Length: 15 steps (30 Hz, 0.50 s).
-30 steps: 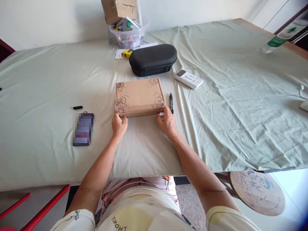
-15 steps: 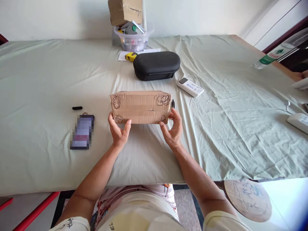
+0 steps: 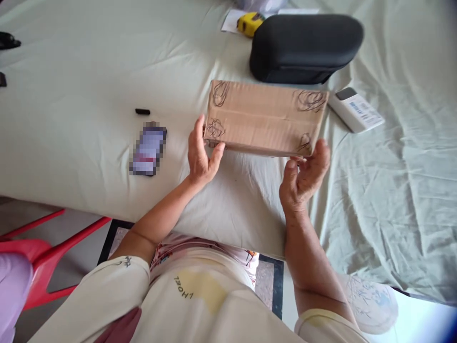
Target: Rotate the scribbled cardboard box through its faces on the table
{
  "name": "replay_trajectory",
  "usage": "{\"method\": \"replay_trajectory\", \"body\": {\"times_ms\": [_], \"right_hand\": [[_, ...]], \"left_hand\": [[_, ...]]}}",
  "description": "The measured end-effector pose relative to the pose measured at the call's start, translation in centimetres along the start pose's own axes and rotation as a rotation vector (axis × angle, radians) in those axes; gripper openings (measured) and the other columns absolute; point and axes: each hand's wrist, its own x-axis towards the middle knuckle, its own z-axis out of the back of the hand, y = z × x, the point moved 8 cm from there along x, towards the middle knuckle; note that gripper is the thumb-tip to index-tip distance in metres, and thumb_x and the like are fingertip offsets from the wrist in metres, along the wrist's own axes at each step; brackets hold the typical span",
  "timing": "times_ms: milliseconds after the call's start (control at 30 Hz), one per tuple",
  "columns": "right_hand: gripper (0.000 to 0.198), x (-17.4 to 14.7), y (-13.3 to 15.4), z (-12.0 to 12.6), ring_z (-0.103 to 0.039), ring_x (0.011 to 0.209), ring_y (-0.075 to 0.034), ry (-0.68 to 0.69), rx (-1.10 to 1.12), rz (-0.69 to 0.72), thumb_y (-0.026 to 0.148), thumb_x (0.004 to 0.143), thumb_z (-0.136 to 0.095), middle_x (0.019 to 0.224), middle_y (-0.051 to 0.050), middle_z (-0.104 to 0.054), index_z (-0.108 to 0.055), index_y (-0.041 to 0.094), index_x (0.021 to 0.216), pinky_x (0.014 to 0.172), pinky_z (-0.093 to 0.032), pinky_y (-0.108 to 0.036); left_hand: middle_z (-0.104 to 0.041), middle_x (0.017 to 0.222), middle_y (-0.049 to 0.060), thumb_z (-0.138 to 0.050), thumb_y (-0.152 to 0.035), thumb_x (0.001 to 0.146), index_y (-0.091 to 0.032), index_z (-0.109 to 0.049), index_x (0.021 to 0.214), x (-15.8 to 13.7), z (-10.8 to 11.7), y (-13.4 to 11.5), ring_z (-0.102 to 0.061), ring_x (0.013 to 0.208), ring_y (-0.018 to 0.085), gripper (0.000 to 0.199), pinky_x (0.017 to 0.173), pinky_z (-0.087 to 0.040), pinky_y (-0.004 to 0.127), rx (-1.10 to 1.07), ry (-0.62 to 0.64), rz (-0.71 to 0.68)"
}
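Note:
A brown cardboard box (image 3: 264, 116) is in front of me, its large face turned up towards me, with dark pen scribbles near its corners. My left hand (image 3: 203, 157) grips its lower left corner, the fingers along the left side and the thumb at the near edge. At the lower right corner, my right hand (image 3: 303, 178) has its thumb and fingers apart. The thumb is off the box, and the raised finger is close beside the corner; whether it touches cannot be made out. Part of the fingers is hidden by the box.
Behind the box lie a black zipped case (image 3: 307, 47) and a yellow tape measure (image 3: 250, 24). A white device (image 3: 357, 109) is at the right. Left of my hands are a phone (image 3: 148, 150) and a black cap (image 3: 142, 111). A red chair (image 3: 46, 267) stands at the lower left.
The view has tipped down and turned left. The box now shows its large face more fully. My right thumb has come off the box and that hand has spread; the left keeps its hold.

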Motion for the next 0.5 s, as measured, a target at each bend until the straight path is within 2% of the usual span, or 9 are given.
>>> {"method": "replay_trajectory", "body": {"times_ms": [167,300,367,500], "right_hand": [[0.058,0.1,1.0,0.4,-0.061,0.134,-0.034,-0.070,0.028,-0.017,0.048,0.108,-0.050,0.160,-0.010,-0.048,-0.035,0.046,0.164,0.092,-0.062,-0.047],[0.060,0.3,1.7,0.0,-0.060,0.137,-0.034,-0.028,-0.001,0.063,0.047,0.108,-0.048,0.157,-0.012,-0.051,-0.032,0.043,0.166,0.087,-0.063,-0.049],[0.062,0.4,1.6,-0.3,-0.060,0.138,-0.034,0.021,-0.075,0.046,0.046,0.109,-0.045,0.157,-0.014,-0.052,-0.027,0.041,0.168,0.087,-0.064,-0.050],[0.067,0.5,1.7,-0.4,-0.060,0.137,-0.031,0.055,-0.164,0.015,0.040,0.109,-0.044,0.160,-0.012,-0.051,-0.018,0.044,0.170,0.086,-0.066,-0.046]], "left_hand": [[-0.047,0.164,0.010,-0.041,-0.071,0.103,-0.031,-0.038,0.160,0.6,0.0,0.3,-0.046,0.156,0.034,0.070,0.116,-0.053,0.054,0.065,0.038,0.057],[-0.052,0.158,0.012,-0.048,-0.067,0.102,-0.029,-0.052,0.152,0.7,-0.1,-0.1,-0.046,0.156,0.033,0.063,0.127,-0.042,0.055,0.037,0.051,0.031],[-0.050,0.161,0.013,-0.057,-0.063,0.099,-0.027,-0.058,0.148,0.6,0.0,-0.6,-0.039,0.160,0.035,0.061,0.132,-0.033,0.059,0.051,0.059,0.023],[-0.035,0.174,0.013,-0.073,-0.051,0.091,-0.025,-0.063,0.145,0.7,0.5,-1.8,-0.013,0.170,0.040,0.061,0.135,-0.014,0.066,0.084,0.072,0.064]]}}
